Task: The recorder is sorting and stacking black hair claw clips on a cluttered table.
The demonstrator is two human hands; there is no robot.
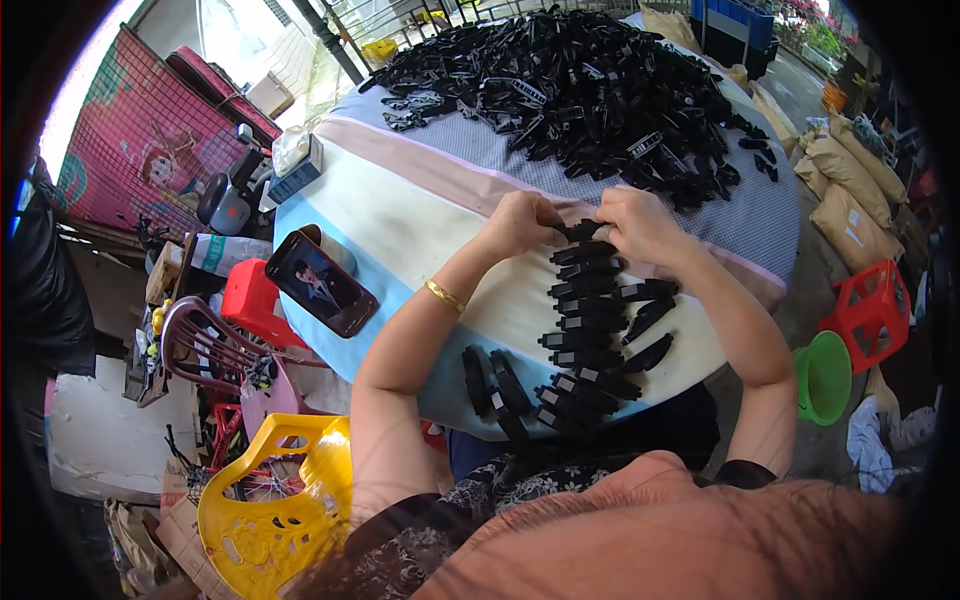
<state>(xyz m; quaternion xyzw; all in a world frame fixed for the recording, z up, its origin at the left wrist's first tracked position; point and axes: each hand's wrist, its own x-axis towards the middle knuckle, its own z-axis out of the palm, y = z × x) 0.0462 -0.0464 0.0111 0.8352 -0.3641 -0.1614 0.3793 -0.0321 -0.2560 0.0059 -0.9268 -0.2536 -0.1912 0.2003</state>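
My left hand and my right hand meet over the table, closed on either end of a small black plastic piece. It sits at the far end of a column of similar curved black pieces laid side by side toward me. The fingertips partly hide the piece between them. Loose black pieces lie just right of the column. A few more rest at its lower left. A gold bracelet is on my left wrist.
A large heap of black plastic pieces covers the table's far side. A phone leans on a roll at the left, near a tissue box. Around the cloth-covered table stand a yellow chair, a red stool and a green bucket.
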